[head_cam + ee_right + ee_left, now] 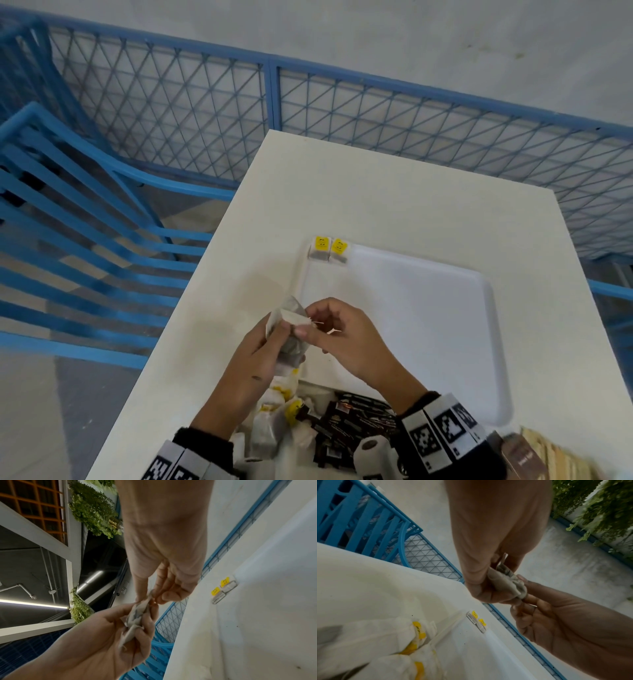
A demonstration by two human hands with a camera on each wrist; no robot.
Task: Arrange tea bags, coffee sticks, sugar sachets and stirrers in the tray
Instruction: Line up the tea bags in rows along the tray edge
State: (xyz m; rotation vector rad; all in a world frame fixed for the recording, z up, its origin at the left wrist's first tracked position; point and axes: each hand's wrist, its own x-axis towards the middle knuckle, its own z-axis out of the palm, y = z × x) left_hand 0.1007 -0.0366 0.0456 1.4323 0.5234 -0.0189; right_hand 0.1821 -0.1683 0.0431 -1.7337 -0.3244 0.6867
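Observation:
A grey-white tea bag (291,310) is held in the air over the table, just left of the white tray (445,308). My left hand (279,330) grips its lower part, with fingers and thumb curled round it. From the right, my right hand (308,323) pinches its top edge, where a thin string shows. The left wrist view shows the tea bag (508,582) crumpled between both hands, and in the right wrist view the tea bag (137,615) is seen edge-on. Two tea bags with yellow tags (329,250) lie side by side in the tray's far left corner.
A white box (317,387) at the table's near edge holds a pile of tea bags (277,407) and dark coffee sticks (356,418). Wooden stirrers (548,455) lie at the bottom right. A blue chair (85,222) stands left of the table, and a blue mesh fence (342,113) runs behind it.

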